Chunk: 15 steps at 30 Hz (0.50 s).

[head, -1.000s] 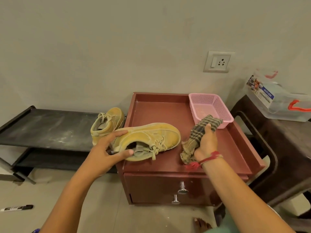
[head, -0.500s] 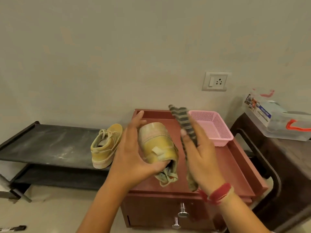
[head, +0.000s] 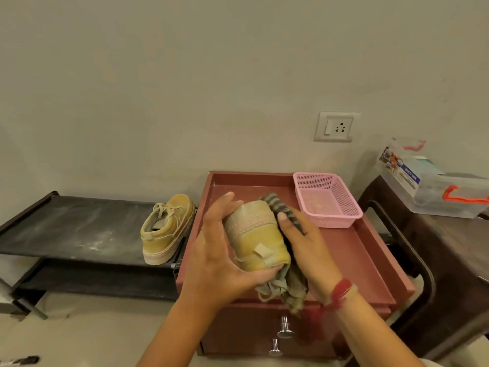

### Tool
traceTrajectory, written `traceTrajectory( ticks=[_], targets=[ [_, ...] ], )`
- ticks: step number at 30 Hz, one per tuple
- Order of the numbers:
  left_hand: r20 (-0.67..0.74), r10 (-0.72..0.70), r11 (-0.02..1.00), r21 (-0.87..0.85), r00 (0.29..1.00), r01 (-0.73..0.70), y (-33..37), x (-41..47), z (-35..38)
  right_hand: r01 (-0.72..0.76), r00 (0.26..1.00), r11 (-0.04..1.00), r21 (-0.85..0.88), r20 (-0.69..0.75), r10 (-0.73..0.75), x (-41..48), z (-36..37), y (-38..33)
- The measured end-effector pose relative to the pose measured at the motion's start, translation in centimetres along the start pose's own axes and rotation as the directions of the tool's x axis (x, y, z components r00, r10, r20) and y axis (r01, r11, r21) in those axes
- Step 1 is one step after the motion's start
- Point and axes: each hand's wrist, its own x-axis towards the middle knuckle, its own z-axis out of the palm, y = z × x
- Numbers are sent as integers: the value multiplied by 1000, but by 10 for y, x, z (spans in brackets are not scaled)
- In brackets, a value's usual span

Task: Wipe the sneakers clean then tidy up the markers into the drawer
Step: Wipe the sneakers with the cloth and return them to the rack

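My left hand (head: 219, 255) grips a dusty yellow sneaker (head: 255, 234) in the air above the maroon cabinet top (head: 352, 250), heel toward me and laces dangling. My right hand (head: 307, 247) presses a striped cloth (head: 280, 207) against the sneaker's right side. The second yellow sneaker (head: 165, 229) stands on the black rack (head: 74, 223) to the left. The cabinet's drawer front with a metal knob (head: 285, 330) is shut below my hands. A black marker (head: 19, 361) lies on the floor at the bottom left corner.
A pink mesh basket (head: 329, 201) sits at the back right of the cabinet top. A dark wooden table (head: 434, 242) to the right carries a clear plastic box (head: 434, 186) with orange handles. A wall socket (head: 336, 127) is behind.
The sneaker lay on the cabinet top; my left hand lifted and turned it heel toward me. My right hand raised the cloth from the cabinet and brought it against the sneaker's side.
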Motion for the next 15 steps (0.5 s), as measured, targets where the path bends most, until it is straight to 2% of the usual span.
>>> traceTrajectory(
  ticks=[2, 5, 7, 10, 12, 14, 15],
  targets=[
    [-8, -31, 999, -44, 999, 31, -3, 1, -1, 73, 997, 997, -10, -24, -73, -7, 10, -2],
    [-43, -106, 989, -110, 993, 101, -9, 1, -6, 273, 957, 933, -235, 163, -239, -15, 25, -5],
    [-78, -130, 988, -89, 988, 123, -11, 3, -9, 238, 965, 929, -284, 181, -191, -6, 23, -1],
    [-98, -148, 987, -74, 984, 141, -10, 3, -6, 108, 990, 975, -192, 107, -88, 1, 16, -1],
    [-101, -156, 985, -96, 983, 146, -10, 2, -7, 169, 982, 952, -257, 123, -141, 0, 21, -4],
    [-100, -131, 987, -103, 986, 121, -12, 2, -8, 292, 947, 881, -374, 244, -210, -4, 26, -8],
    [-104, -121, 988, -110, 987, 110, -13, 2, -9, 295, 945, 882, -367, 251, -211, 0, 25, -7]
  ],
)
